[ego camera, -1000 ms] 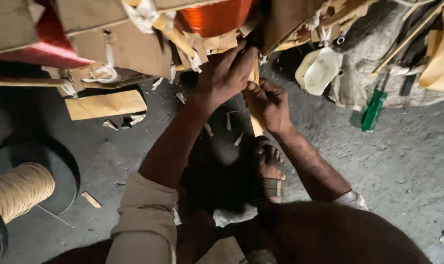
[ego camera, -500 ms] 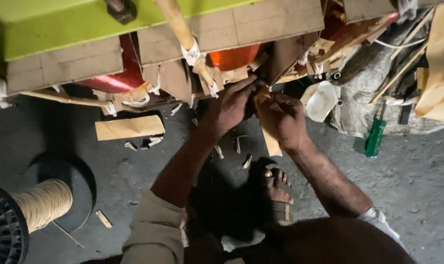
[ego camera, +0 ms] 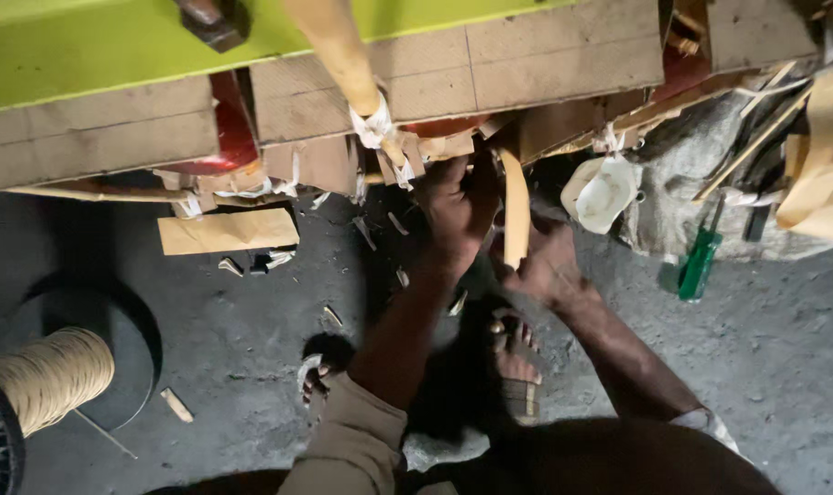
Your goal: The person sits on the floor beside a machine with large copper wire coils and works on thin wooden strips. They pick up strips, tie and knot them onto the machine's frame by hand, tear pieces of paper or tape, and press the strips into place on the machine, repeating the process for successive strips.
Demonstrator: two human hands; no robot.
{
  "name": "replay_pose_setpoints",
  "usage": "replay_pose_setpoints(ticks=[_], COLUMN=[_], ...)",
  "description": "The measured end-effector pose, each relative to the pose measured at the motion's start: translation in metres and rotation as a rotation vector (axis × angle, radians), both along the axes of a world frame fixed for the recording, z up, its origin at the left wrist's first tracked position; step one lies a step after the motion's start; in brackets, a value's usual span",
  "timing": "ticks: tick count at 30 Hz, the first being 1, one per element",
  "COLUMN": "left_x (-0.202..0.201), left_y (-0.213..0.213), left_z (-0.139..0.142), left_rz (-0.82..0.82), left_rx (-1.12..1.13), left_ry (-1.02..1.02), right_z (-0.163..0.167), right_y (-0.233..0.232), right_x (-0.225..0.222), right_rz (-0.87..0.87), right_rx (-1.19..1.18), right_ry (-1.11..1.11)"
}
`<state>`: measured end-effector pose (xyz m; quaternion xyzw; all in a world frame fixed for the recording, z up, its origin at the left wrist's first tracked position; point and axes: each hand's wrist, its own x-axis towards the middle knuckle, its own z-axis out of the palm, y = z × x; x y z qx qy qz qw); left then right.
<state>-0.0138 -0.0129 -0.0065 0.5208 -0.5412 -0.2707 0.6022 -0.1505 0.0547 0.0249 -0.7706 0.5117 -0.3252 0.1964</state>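
Bare hands, rolled sleeves
Left sleeve khaki, right cuff pale; a strapped sandal on one foot.

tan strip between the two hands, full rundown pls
The tan strip is a long, narrow, flat piece, pale brown, looking like stiff card or thin wood. It stands nearly upright, its top end tucked under the stacked cardboard panels and its lower end running down to the right hand, which grips it. The left hand sits just beside it to the left; whether it touches is unclear. Its surface looks plain and slightly curved, with no visible break.
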Motion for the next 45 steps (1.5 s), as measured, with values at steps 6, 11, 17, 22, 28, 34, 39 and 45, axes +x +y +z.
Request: replay_pose_setpoints(ticks=[6, 11, 17, 22, 28, 34, 39, 45], left_x=[0.001, 0.008, 0.036, 0.048, 0.064, 0.065, 0.057, 0.058], left_y=[-0.001, -0.010, 0.010, -0.004, -0.019, -0.018, -0.022, -0.017], left_z=[0.018, 0.052, 0.052, 0.026, 0.020, 0.015, 0.013, 0.026], left_rz=[0.132, 0.194, -0.071, -0.218, -0.464, -0.377, -0.403, -0.482], left_rx=[0.055, -0.071, -0.178, -0.136, 0.006, -0.218, -0.119, 0.041], left_ry=[0.024, 0.034, -0.424, -0.586, -0.744, -0.696, -0.657, -0.547], right_z=[-0.013, -0.021, 0.001, 0.043, 0.082, 0.064, 0.040, 0.036], right_y=[-0.026, -0.036, -0.066, -0.072, -0.074, -0.073, -0.078, -0.046], right_x=[-0.004, -0.011, -0.006, 0.022, 0.033, 0.030, 0.026, 0.031], right_rz=[0.066, 0.092, 0.063, -0.070, -0.062, -0.033, -0.110, -0.179], right_rx=[-0.133, -0.345, 0.202, 0.355, 0.439, 0.265, 0.394, 0.242], right_ry=[0.609, 0.591, 0.399, 0.457, 0.591, 0.376, 0.431, 0.455])
